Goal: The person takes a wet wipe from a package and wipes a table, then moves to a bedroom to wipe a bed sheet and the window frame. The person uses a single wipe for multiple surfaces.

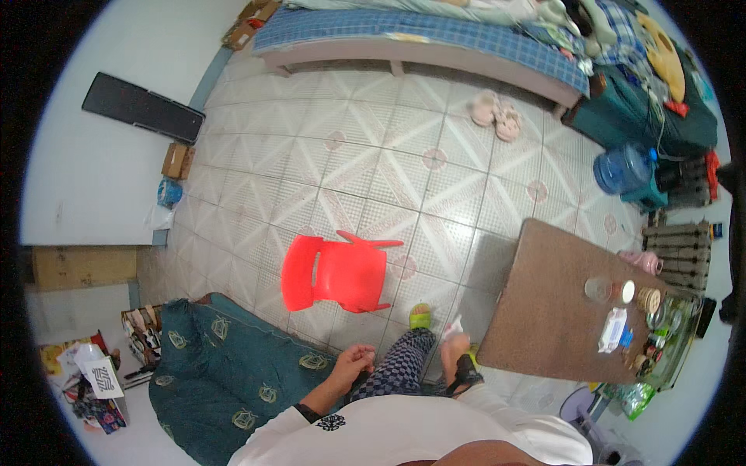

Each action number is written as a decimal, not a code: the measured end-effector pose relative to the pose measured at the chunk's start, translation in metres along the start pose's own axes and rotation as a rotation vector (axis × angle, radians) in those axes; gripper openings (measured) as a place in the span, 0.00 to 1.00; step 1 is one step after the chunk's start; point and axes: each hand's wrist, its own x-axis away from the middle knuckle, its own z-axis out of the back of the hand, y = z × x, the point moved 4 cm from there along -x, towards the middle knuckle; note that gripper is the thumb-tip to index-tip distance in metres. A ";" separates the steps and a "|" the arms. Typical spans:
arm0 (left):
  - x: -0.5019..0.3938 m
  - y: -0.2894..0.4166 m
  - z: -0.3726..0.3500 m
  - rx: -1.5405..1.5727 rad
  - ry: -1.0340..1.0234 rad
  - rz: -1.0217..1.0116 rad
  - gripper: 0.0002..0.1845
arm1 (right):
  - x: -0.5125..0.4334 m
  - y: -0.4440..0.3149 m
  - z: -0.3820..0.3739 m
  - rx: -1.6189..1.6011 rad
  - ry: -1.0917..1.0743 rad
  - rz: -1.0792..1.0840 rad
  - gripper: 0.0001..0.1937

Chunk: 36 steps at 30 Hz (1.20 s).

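My left hand [356,364] is over my left thigh, beside the checkered trousers [402,362]. Its fingers are loosely curled, and nothing shows in them, though the palm is hidden. On the other side of that leg, my right hand [456,349] hangs low, gripping a small crumpled white piece with pinkish marks [453,327], perhaps tissue or a wrapper. A red plastic chair [349,275] is on the tiled floor in front of me. To the right of my right hand is the edge of a brown table [542,297].
On the table are a white wipes packet [613,331], a clear glass [598,289] and several jars. A green patterned cover [233,361] spreads at left. Pink clogs [495,115] lie near the bed [408,35]. A blue water bottle [622,169] is at right.
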 end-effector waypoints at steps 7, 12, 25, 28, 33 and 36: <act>0.000 0.079 0.028 0.146 0.092 -0.212 0.13 | 0.215 -0.025 -0.299 0.511 -0.876 -0.001 0.20; -0.018 0.165 0.037 0.330 0.045 -0.406 0.13 | 0.351 -0.030 -0.407 0.584 -1.228 -0.200 0.23; -0.142 0.446 0.050 0.762 0.087 -0.707 0.17 | 0.415 0.063 -0.620 1.175 -1.366 -0.542 0.22; -0.148 0.482 0.102 0.781 0.237 -0.773 0.17 | 0.429 0.120 -0.660 1.276 -1.397 -0.622 0.21; -0.162 0.532 0.212 0.830 0.401 -0.790 0.13 | 0.459 0.216 -0.746 1.301 -1.289 -0.735 0.21; -0.165 0.571 0.281 0.686 0.350 -0.806 0.13 | 0.489 0.268 -0.799 1.438 -1.419 -0.777 0.20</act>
